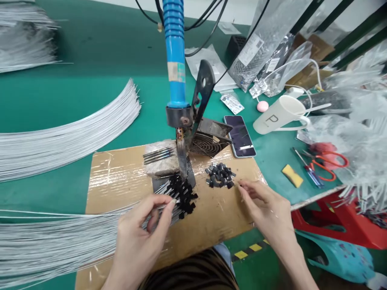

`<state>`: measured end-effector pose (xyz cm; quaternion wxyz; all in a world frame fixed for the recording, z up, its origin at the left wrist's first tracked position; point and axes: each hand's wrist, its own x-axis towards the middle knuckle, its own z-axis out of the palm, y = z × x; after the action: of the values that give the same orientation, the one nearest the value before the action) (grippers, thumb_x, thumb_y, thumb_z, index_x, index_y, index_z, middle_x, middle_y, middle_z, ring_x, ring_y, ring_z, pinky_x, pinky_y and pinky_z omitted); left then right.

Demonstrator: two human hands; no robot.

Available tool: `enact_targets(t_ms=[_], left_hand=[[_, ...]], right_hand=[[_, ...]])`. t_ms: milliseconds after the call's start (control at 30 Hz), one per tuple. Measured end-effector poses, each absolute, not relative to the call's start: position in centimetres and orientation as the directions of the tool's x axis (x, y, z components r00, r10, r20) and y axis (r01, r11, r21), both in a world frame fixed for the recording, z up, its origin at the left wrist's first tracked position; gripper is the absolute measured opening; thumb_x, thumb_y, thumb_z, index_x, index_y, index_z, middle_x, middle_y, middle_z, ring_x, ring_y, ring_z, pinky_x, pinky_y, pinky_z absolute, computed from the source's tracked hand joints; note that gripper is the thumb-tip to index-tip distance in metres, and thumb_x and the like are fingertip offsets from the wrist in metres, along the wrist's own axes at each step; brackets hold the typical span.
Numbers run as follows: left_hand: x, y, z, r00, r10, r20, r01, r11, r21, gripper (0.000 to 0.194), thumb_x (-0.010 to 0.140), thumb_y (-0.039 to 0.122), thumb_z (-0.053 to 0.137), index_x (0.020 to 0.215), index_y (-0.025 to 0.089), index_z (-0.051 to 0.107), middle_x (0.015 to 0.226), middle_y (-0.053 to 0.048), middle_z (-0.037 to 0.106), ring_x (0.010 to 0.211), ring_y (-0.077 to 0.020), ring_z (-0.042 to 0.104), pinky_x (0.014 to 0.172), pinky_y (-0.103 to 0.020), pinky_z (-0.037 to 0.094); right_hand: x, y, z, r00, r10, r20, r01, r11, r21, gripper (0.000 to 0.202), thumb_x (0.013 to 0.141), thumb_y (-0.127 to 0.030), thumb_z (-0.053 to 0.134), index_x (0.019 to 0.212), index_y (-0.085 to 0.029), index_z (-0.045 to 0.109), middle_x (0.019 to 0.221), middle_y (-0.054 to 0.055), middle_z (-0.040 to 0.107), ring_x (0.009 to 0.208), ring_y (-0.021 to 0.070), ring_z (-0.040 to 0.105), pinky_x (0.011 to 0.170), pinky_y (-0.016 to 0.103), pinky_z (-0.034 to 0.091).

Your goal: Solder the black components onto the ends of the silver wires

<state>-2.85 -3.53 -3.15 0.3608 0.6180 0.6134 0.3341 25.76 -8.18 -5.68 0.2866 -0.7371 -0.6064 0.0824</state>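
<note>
My left hand (148, 229) pinches the end of a thin white wire between thumb and forefinger. Beneath it lies a bundle of wires (60, 241) with black connectors (183, 195) clustered at the right end. My right hand (266, 209) is over the cardboard (211, 225), its thumb and forefinger together beside a pile of small black pieces (220, 175); what they hold, if anything, is too small to name. Behind the connectors stands a blue-handled tool (176, 60) in a metal stand, next to a whitish block (163, 165) with dark rods.
More wire bundles (69, 137) lie at the left. A phone (240, 136), a mug (281, 114), a yellow sponge (292, 176) and orange scissors (329, 163) are at the right. Plastic bags (363, 137) crowd the right side, above a red stool (335, 221).
</note>
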Motion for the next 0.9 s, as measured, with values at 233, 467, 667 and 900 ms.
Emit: enact_targets(t_ms=[233, 467, 667, 900], left_hand=[[-2.6, -3.5, -3.1, -0.016, 0.994, -0.104, 0.482, 0.099, 0.87, 0.013, 0.09, 0.033, 0.072, 0.085, 0.022, 0.075, 0.073, 0.002, 0.071, 0.06, -0.0117, 0.056, 0.058, -0.024, 0.04], [-2.6, -3.5, -3.0, -0.038, 0.989, -0.142, 0.445, 0.145, 0.884, 0.012, 0.088, 0.033, 0.074, 0.085, 0.021, 0.076, 0.076, 0.0, 0.074, 0.062, -0.0122, 0.06, 0.058, -0.023, 0.044], [-2.3, -3.4, -2.5, -0.024, 0.987, -0.159, 0.43, 0.153, 0.89, 0.014, 0.089, 0.033, 0.072, 0.083, 0.021, 0.075, 0.076, 0.0, 0.072, 0.062, -0.012, 0.059, 0.058, -0.022, 0.045], [-1.9, -3.4, -2.2, -0.039, 0.982, -0.184, 0.432, 0.183, 0.883, 0.016, 0.088, 0.035, 0.072, 0.082, 0.02, 0.075, 0.076, -0.001, 0.072, 0.058, -0.0109, 0.057, 0.054, -0.021, 0.044]], right_hand=[[24.2, -8.2, -5.4, 0.369, 0.902, 0.226, 0.716, -0.121, -0.688, 0.007, 0.096, -0.03, 0.074, 0.095, -0.025, 0.08, 0.079, -0.001, 0.074, 0.064, 0.014, 0.065, 0.066, 0.026, 0.056], [23.0, -8.1, -5.9, 0.393, 0.906, 0.156, 0.627, -0.14, -0.767, 0.013, 0.094, -0.035, 0.076, 0.089, -0.024, 0.08, 0.069, -0.001, 0.069, 0.056, 0.0132, 0.064, 0.057, 0.023, 0.058], [21.9, -8.5, -6.0, 0.478, 0.877, 0.036, 0.414, -0.19, -0.89, 0.015, 0.092, -0.036, 0.079, 0.095, -0.022, 0.082, 0.071, 0.002, 0.074, 0.057, 0.0145, 0.068, 0.057, 0.024, 0.061], [20.5, -8.1, -5.4, 0.456, 0.89, -0.025, 0.241, -0.15, -0.959, 0.009, 0.09, -0.032, 0.082, 0.094, -0.023, 0.082, 0.072, 0.002, 0.076, 0.056, 0.0131, 0.068, 0.049, 0.02, 0.057]])
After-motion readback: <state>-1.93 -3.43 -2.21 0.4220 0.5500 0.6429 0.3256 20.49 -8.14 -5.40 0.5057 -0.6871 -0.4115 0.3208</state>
